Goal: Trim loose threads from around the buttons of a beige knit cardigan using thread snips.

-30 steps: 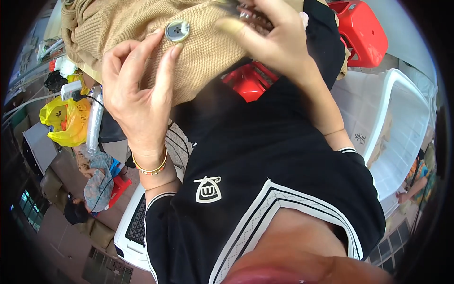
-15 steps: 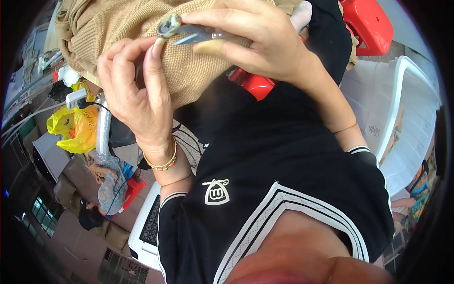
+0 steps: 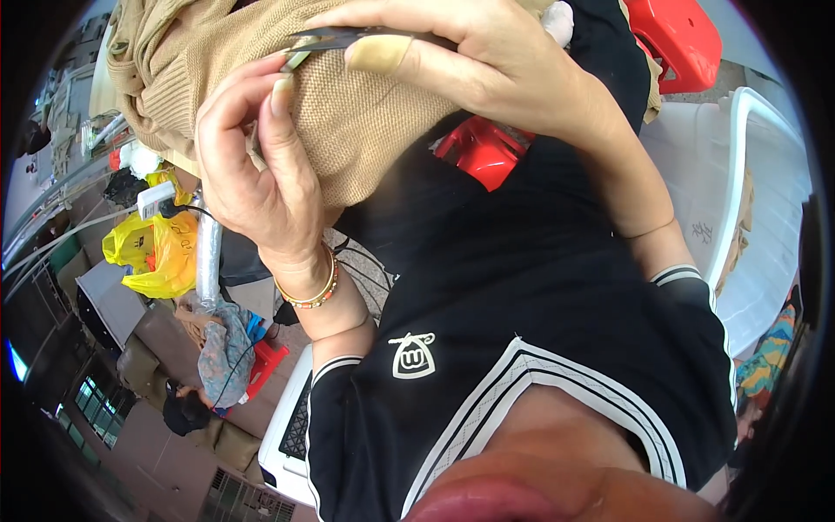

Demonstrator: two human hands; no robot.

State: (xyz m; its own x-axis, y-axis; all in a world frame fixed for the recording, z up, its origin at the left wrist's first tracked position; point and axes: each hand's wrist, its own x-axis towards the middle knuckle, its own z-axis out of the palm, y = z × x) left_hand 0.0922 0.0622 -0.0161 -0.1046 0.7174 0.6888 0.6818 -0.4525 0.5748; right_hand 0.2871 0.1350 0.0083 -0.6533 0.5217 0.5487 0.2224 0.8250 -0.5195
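A tan knitted garment (image 3: 365, 122) lies bunched across my lap, under both hands. My left hand (image 3: 261, 161) is closed in a pinch, thumb against index finger, on a round button (image 3: 298, 59) now seen nearly edge-on. My right hand (image 3: 496, 74) wraps around small dark metal thread snips (image 3: 335, 36). Their pointed blades reach left to the button, beside my left fingertips. I cannot tell whether the blades touch it. A yellowish cover (image 3: 380, 53) sits on my right thumb. Any thread at the button is too fine to make out.
To the right stands a translucent white plastic bin (image 3: 739, 200) with tan cloth inside. A red plastic stool (image 3: 678, 43) is at the upper right. Yellow plastic bags (image 3: 161, 252) hang at the left near a white plug adapter (image 3: 155, 200). Farther off sits another person (image 3: 222, 357).
The button has turned from face-on to nearly edge-on between my left fingers. My right hand has moved up with the snips, whose blades are now at the button. The whole view has shifted slightly.
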